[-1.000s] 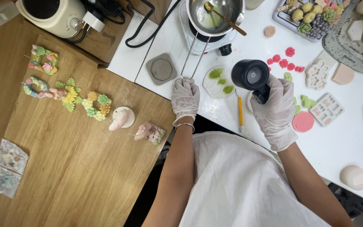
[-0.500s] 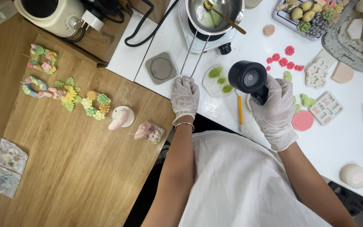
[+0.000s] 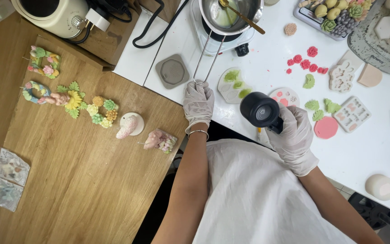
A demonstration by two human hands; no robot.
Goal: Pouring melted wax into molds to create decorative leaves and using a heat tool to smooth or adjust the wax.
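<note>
The white worktop (image 3: 375,149) carries most of the clutter, butted against a wooden table (image 3: 77,190) on which a row of pastel flower-shaped pieces (image 3: 71,101) lies. At the top stands a steel melting pot (image 3: 229,13) on a small hotplate, a gold spoon resting in it, its long wire handle (image 3: 208,58) running down toward the person. Below it a pale silicone mould (image 3: 232,86) holds 3 green patches.

The right hand (image 3: 294,140), gloved, is clamped around the grip of a black heat gun (image 3: 260,110), whose round nozzle faces up toward the camera, just beside the mould. The left hand (image 3: 198,103), also gloved, rests fingers-down at the looped end of the wire handle; whether it grips the wire or only touches it I cannot tell.

The step in hand looks like warming the green fill in the mould. A next move would call for tilting the nozzle down over the mould while steadying the pot's handle.
</note>
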